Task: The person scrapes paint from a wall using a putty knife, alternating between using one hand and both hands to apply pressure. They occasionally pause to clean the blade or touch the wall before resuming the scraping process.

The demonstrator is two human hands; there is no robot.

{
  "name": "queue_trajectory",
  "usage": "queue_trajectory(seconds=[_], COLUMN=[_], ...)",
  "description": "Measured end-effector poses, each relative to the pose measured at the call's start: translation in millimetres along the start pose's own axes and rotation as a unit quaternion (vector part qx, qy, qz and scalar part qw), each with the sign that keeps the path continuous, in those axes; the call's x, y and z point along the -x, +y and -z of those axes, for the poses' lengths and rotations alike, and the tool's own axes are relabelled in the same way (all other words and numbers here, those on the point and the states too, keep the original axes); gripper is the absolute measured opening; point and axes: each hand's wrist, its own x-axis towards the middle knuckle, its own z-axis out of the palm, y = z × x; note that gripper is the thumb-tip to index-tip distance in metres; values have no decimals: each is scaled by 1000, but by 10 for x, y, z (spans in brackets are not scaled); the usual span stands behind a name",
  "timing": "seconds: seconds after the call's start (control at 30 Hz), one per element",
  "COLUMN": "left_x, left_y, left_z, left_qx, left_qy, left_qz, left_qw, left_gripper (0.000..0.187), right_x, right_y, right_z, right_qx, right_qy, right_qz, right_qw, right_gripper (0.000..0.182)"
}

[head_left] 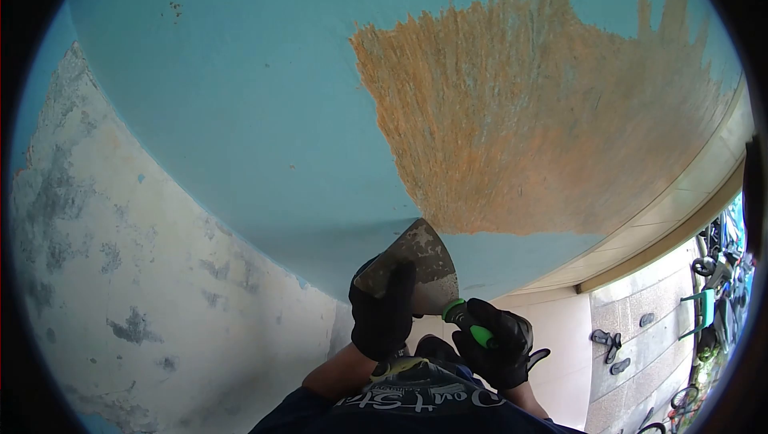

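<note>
Showing around the hands: a blue painted surface [240,114] is filling most of the view, with an orange scraped patch [544,114] spreading across its upper right.
Pale wall [120,290]: stained and flaking, it is running along the lower left.
Far right: sandals [608,346] are lying on the paving, and bicycles [720,274] are standing beyond.
Scraper [420,262]: its blade is pressing against the blue paint just below the patch's lower left corner.
Left hand [382,310]: gloved in black, its fingers are lying flat over the blade.
Right hand [496,342]: gloved, it is gripping the green handle [472,326] tightly, below and right of the blade.
</note>
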Motion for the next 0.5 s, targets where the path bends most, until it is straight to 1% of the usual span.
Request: queue_trajectory(seconds=[0.03,0.1,0.13,0.2,0.23,0.27,0.3,0.33,0.37,0.4,0.43,0.5], left_x=[-14,-46,-99,-287,-331,-504,-637,-567,-428,-284,-149,37], left_y=[-21,-39,-26,39,144,239,324,374,401,394,356,266], left_z=[0,2,-19,-74,17,70,84,56,9,-7,9,30], left_qx=[1,-15,-14,70,-77,-239,-377,-374,-178,37,41,72], left_qy=[3,-19,-18,19,-3,62,124,130,87,30,32,22], left_qz=[1,-34,-34,-6,-96,-320,-522,-526,-338,-114,-118,60], left_qw=[1000,999,999,997,992,915,755,753,920,992,992,995], left_gripper=[23,22,22,19,16,16,16,16,18,20,20,21], right_x=[-10,-33,-47,-160,-264,-359,-328,-331,-344,-243,-140,-35], right_y=[11,44,72,61,-19,-111,-149,-165,-161,-108,-39,-24], right_z=[-10,-24,-31,-41,-56,-68,-24,27,79,126,155,132], right_qx=[-2,-3,12,51,74,68,69,75,81,79,68,24], right_qy=[6,10,9,15,20,51,50,48,48,23,-10,-23], right_qz=[6,14,8,7,7,17,18,49,82,76,58,45], right_qw=[1000,1000,1000,999,997,996,996,995,992,994,996,998], right_gripper=[57,57,57,56,56,56,56,57,57,58,57,56])
